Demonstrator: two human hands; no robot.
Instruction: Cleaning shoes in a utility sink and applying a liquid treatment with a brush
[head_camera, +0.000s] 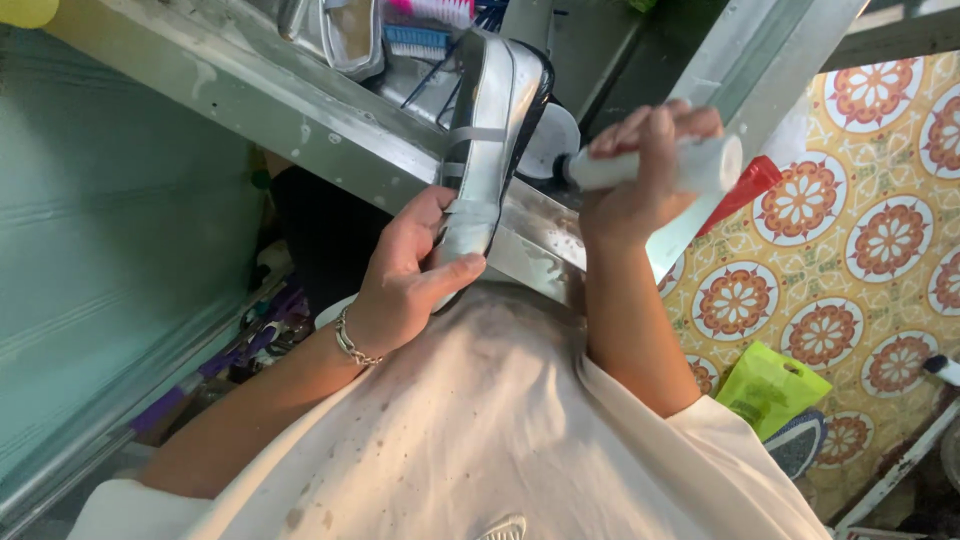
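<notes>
Silver shoe (487, 140): glossy metallic upper, dark sole edge along its right side, a grey strap crossing the middle. Held lengthwise, one end low near the person's chest, the other up over the metal ledge. The left hand (405, 275) grips the low end, thumb laid across it, fingers wrapped behind.

White tube-shaped bottle (665, 168): matte plastic, lying roughly level, its narrow tip pointing left toward the shoe's dark edge, just beside it; whether it touches cannot be told. The right hand (645, 165) is closed round the bottle's middle, fingers over the top.
</notes>
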